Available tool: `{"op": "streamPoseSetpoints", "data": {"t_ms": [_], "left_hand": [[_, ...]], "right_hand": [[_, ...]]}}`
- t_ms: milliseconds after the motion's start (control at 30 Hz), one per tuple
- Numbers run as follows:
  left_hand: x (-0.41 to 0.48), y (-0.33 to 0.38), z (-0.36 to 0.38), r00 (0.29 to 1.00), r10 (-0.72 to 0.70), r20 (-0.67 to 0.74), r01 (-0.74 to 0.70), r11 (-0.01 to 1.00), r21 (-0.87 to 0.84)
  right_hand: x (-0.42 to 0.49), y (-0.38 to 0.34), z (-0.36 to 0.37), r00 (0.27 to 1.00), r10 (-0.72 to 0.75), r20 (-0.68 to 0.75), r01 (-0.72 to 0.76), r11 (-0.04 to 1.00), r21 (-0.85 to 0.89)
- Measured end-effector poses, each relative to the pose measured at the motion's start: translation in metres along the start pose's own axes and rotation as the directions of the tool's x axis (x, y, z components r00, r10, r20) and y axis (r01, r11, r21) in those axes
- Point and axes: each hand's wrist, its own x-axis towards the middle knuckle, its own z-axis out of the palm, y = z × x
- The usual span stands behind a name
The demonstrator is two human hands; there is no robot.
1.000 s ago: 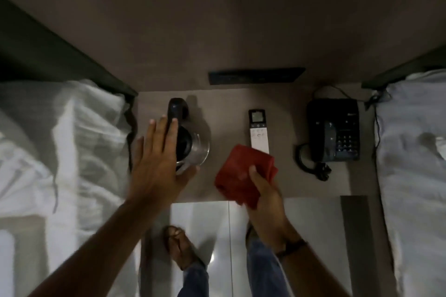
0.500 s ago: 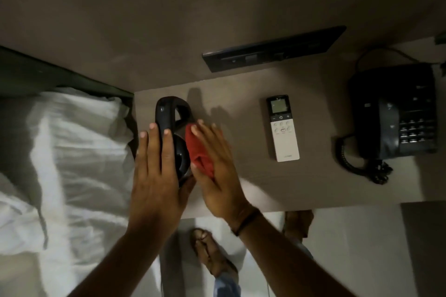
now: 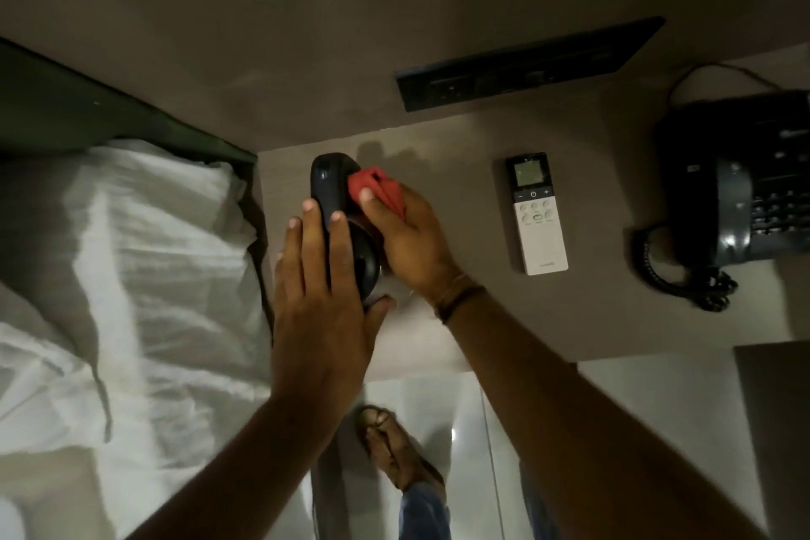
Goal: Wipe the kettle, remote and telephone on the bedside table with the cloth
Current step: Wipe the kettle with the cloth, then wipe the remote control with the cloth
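While a sandalled foot (image 3: pixel 394 447) stands on the glossy floor below, a person leans over a bedside table (image 3: pixel 482 320) to clean an electric kettle (image 3: pixel 346 228). Nearest the camera, the left hand (image 3: pixel 324 298) lies flat over the kettle's near and left side, fingers spread and extended along the black handle, thumb hooked round the metal body; it appears to be there to brace the kettle so it does not slide or tip under the rubbing. Just beyond, the right hand (image 3: pixel 407 237) is curled around a bunched red cloth (image 3: pixel 379 189), fingertips pressing the fabric against the top of the kettle beside the handle. A dark band circles the right wrist.

Rumpled white bedding (image 3: pixel 131 276) fills the left of the frame, touching the table's edge. Farther right on the tabletop, well clear of both hands, a white remote (image 3: pixel 537 219) with a small screen lies flat and untouched. Beyond it, at the right edge, sits a black telephone (image 3: pixel 745 197), handset cradled, coiled cord trailing toward the front of the table. A dark switch panel (image 3: pixel 526 66) is set into the wall behind.

Judging by the layout, the kettle is the first item in hand, with the remote and telephone yet to be wiped.
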Motion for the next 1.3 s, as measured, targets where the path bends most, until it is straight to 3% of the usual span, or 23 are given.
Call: {"op": "streamPoseSetpoints", "data": {"t_ms": [167, 300, 400, 533, 600, 700, 800, 900, 1033, 1100, 1133, 1233, 1300], "left_hand": [[0.001, 0.001, 0.000, 1.000, 0.013, -0.005, -0.013, 1.000, -0.006], [-0.001, -0.001, 0.006, 1.000, 0.029, -0.012, -0.029, 1.000, 0.005], [0.000, -0.004, 0.011, 0.999, 0.042, -0.003, -0.042, 0.999, 0.005], [-0.005, -0.001, 0.005, 0.999, 0.007, -0.033, -0.007, 1.000, 0.002], [-0.013, 0.013, 0.002, 0.989, 0.025, -0.144, -0.030, 0.999, -0.035], [-0.032, 0.066, 0.016, 0.955, 0.142, -0.262, -0.212, 0.942, -0.260], [-0.036, 0.128, 0.057, 0.992, 0.057, -0.115, -0.105, 0.875, -0.472], [-0.015, 0.168, 0.109, 0.996, -0.036, 0.083, 0.072, 0.871, -0.486], [0.013, 0.196, 0.164, 0.985, -0.146, 0.095, 0.173, 0.884, -0.434], [0.019, 0.204, 0.183, 0.980, -0.195, 0.046, 0.196, 0.879, -0.436], [0.019, 0.208, 0.191, 0.979, -0.202, 0.022, 0.192, 0.883, -0.427], [0.018, 0.212, 0.205, 0.973, -0.222, -0.063, 0.186, 0.918, -0.351], [0.018, 0.212, 0.210, 0.969, -0.228, -0.099, 0.187, 0.930, -0.315]], "right_hand": [[-0.001, 0.036, -0.004, 0.976, 0.168, -0.137, -0.128, 0.957, 0.259], [-0.056, 0.056, 0.014, 0.932, 0.249, -0.262, -0.106, 0.881, 0.460], [-0.104, 0.045, 0.025, 0.868, 0.406, -0.285, -0.184, 0.798, 0.574], [-0.162, 0.025, -0.008, 0.800, 0.574, -0.176, -0.340, 0.674, 0.656], [-0.183, 0.014, -0.041, 0.807, 0.565, -0.170, -0.342, 0.683, 0.645], [-0.195, -0.006, -0.103, 0.809, 0.521, -0.274, -0.277, 0.748, 0.604], [-0.181, -0.042, -0.162, 0.860, 0.381, -0.339, -0.228, 0.883, 0.411], [-0.135, -0.062, -0.198, 0.919, 0.232, -0.320, -0.208, 0.972, 0.106], [-0.047, -0.056, -0.214, 0.955, -0.014, -0.297, -0.086, 0.943, -0.321], [-0.012, -0.047, -0.212, 0.966, -0.131, -0.221, -0.011, 0.838, -0.545], [0.001, -0.040, -0.211, 0.973, -0.175, -0.150, 0.027, 0.733, -0.679], [0.021, -0.009, -0.208, 0.976, -0.173, 0.135, 0.177, 0.257, -0.950], [0.019, 0.009, -0.207, 0.969, -0.087, 0.232, 0.239, 0.086, -0.967]]}}
